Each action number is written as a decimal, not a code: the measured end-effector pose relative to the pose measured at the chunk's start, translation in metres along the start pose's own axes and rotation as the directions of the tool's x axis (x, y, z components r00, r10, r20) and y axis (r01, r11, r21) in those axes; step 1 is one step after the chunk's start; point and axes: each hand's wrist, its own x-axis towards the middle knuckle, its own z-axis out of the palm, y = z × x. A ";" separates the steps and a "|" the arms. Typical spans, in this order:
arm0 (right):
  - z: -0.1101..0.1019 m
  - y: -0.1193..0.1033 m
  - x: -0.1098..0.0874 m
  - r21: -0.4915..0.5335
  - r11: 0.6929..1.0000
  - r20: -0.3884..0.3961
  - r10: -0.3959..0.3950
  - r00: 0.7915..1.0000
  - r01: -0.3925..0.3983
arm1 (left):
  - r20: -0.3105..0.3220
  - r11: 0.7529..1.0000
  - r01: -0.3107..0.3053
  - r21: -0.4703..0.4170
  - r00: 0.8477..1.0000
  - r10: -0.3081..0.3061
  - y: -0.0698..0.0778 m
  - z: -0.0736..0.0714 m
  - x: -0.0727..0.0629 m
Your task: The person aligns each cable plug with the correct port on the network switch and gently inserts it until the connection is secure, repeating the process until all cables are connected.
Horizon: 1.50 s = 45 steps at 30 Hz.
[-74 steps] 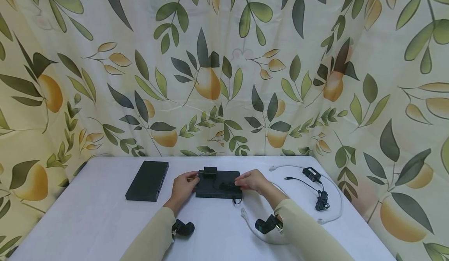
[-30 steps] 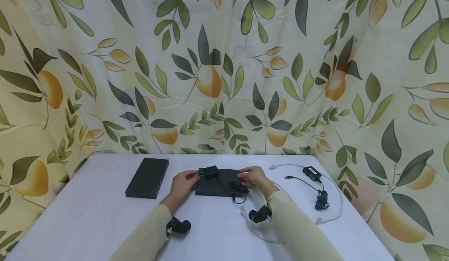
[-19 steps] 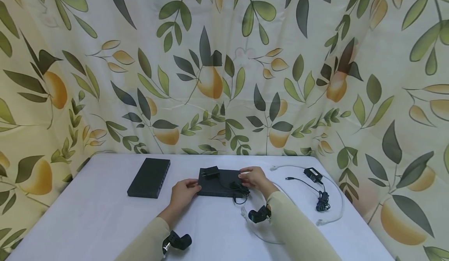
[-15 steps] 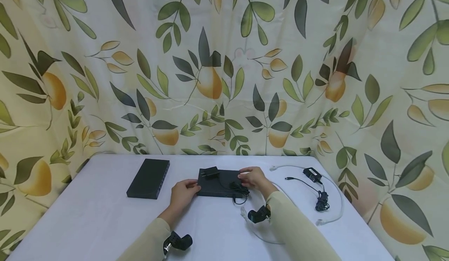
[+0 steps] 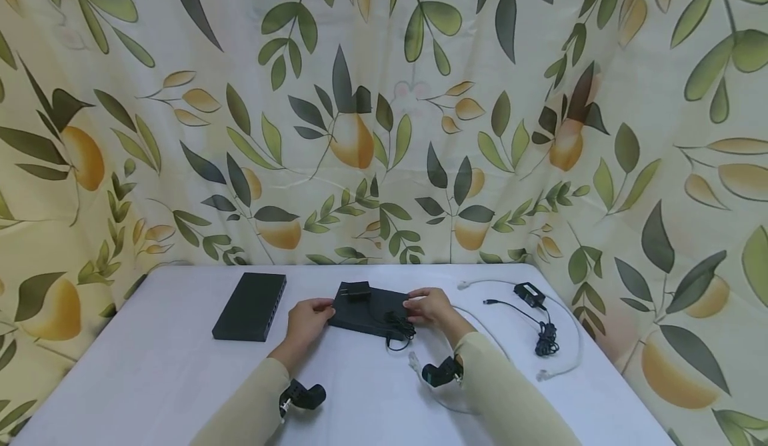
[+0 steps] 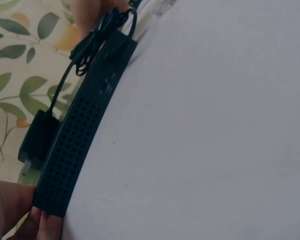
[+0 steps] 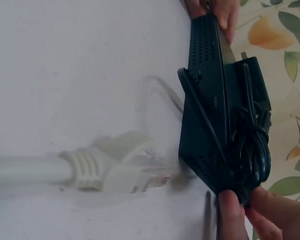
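Observation:
A flat black network switch with vent holes along its side is held between both hands at the middle of the table. My left hand grips its left end, thumb on top and fingers beneath in the left wrist view. My right hand pinches the right end, by the bundled cord, in the right wrist view. On top of the switch lie a black power adapter, prongs pointing left, and its coiled cord, one loop hanging over the front edge.
A second black box with ports along its side lies at left. White Ethernet cables curve at right, with a plug close to the right hand. Another adapter with a bundled cord lies there too. A patterned curtain hangs behind.
My right hand has gone from the cord bundle to the switch's right end. The switch has turned slightly clockwise, and the adapter on top has shifted a little.

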 end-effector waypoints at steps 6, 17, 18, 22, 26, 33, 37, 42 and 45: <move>0.008 0.005 -0.004 0.026 1.000 0.008 -0.010 1.000 0.010 | 0.000 1.000 0.006 0.030 1.000 -0.006 -0.002 -0.010 0.011; 0.017 0.012 -0.018 -0.004 0.992 0.003 -0.125 0.992 0.125 | -0.001 0.999 0.030 0.034 1.000 -0.030 -0.007 -0.017 0.022; 0.016 0.011 -0.017 -0.031 0.988 -0.008 -0.149 0.989 0.148 | -0.001 0.999 0.035 0.029 0.999 -0.035 -0.007 -0.016 0.022; 0.009 0.001 -0.011 -0.161 0.962 -0.050 -0.231 0.972 0.220 | 0.015 0.999 0.041 -0.006 0.999 -0.041 -0.006 -0.012 0.021; 0.008 -0.004 -0.001 -0.236 0.940 0.012 -0.250 0.968 0.245 | 0.019 0.999 0.049 -0.022 0.999 -0.048 -0.005 -0.007 0.022; 0.011 0.003 0.011 -0.322 0.908 0.081 -0.256 0.963 0.269 | -0.059 0.999 0.039 -0.024 0.997 -0.041 -0.005 0.001 0.021; 0.012 0.003 0.008 -0.331 0.902 0.084 -0.266 0.960 0.279 | -0.158 0.997 0.062 -0.035 0.985 -0.067 -0.003 0.004 0.008; 0.011 0.000 0.005 -0.340 0.902 0.085 -0.252 0.964 0.266 | -0.184 0.989 0.097 -0.108 0.976 -0.115 0.003 0.008 -0.011; 0.010 -0.001 0.005 -0.345 0.902 0.086 -0.243 0.966 0.258 | -0.186 0.987 0.086 -0.138 0.976 -0.111 0.007 0.013 -0.019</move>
